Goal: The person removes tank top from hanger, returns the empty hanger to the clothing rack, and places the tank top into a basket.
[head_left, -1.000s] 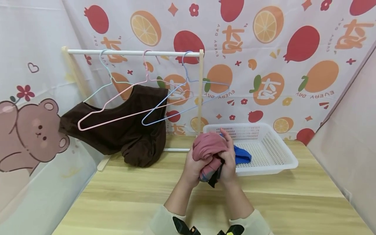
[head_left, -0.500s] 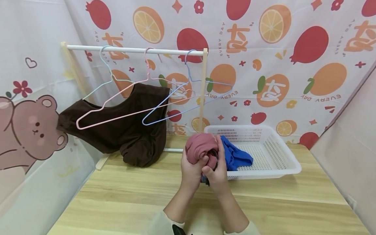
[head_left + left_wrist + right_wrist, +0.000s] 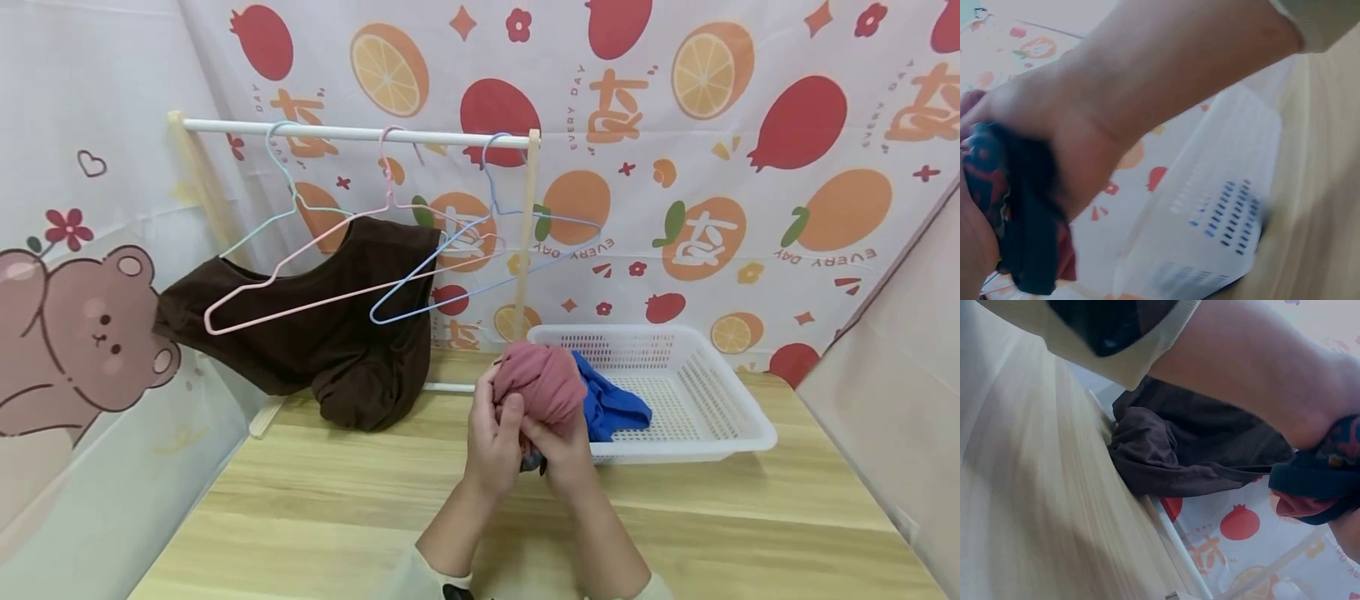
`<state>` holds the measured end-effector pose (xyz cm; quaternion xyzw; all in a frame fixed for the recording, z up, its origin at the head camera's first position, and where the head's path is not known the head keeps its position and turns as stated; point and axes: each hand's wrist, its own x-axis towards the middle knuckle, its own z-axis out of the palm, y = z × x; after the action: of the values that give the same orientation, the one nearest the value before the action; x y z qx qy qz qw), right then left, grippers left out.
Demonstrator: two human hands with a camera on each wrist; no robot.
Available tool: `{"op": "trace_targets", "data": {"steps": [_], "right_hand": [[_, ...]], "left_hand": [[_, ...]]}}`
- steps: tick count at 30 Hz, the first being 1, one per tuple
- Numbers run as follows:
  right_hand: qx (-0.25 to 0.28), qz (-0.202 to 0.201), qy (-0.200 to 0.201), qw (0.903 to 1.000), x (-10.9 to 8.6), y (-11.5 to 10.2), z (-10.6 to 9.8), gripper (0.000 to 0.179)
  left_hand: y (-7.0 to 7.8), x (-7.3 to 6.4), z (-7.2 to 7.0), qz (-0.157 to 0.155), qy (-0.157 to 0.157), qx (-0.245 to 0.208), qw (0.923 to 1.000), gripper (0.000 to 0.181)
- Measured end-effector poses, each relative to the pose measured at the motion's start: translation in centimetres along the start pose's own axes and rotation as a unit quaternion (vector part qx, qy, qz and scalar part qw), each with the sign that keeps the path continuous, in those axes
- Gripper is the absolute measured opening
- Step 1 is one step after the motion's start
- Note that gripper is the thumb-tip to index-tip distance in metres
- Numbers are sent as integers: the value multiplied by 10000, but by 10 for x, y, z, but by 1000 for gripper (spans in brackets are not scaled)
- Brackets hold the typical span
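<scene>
Left grip and right grip still clasp pink cloth, left thumb now more upright.

You can't see most fingers of your right hand behind the pink cloth.
Cloth and hand together cover the near left corner of the basket; your right wrist view crops the cloth at its edge.
</scene>
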<state>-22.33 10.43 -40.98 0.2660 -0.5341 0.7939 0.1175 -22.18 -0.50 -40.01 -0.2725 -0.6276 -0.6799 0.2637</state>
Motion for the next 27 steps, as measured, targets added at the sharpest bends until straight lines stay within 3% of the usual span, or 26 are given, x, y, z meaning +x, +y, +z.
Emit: {"op": "trace_targets", "data": {"steps": [1, 3, 8, 10, 12, 17, 21, 24, 27], "right_hand": [[14, 45, 41, 10000, 0, -1, -2, 29], [44, 115, 33, 9999, 0, -3, -6, 23], [-23, 86, 112, 9999, -1, -6, -13, 32], [-64, -12, 271, 9996, -2, -6, -14, 37], [-87, -222, 524, 9983, -4, -5, -13, 49], [-165, -777, 1428, 9866, -8, -2, -7, 69], [-667, -649, 2103, 9732, -14, 2, -5, 61], [-1267, -436, 2188, 9665, -20, 2, -5, 48], [-1666, -370, 1836, 9681, -22, 0, -9, 42]], "left_hand": [[0, 2, -1, -73, -102, 46, 9999, 40], [0, 6, -3, -233, -275, -25, 9993, 44], [-2, 11, -3, -627, -483, -544, 9954, 47], [-4, 9, -1, -650, -524, -492, 9953, 48], [-7, 8, 3, -456, -532, -258, 9972, 49], [-12, 4, 14, 602, -205, 323, 9975, 47], [-18, 0, 21, 999, 264, 682, 9923, 46], [-23, -5, 27, 1086, 618, 832, 9887, 44], [-27, -8, 34, 1032, 657, 549, 9910, 45]]}}
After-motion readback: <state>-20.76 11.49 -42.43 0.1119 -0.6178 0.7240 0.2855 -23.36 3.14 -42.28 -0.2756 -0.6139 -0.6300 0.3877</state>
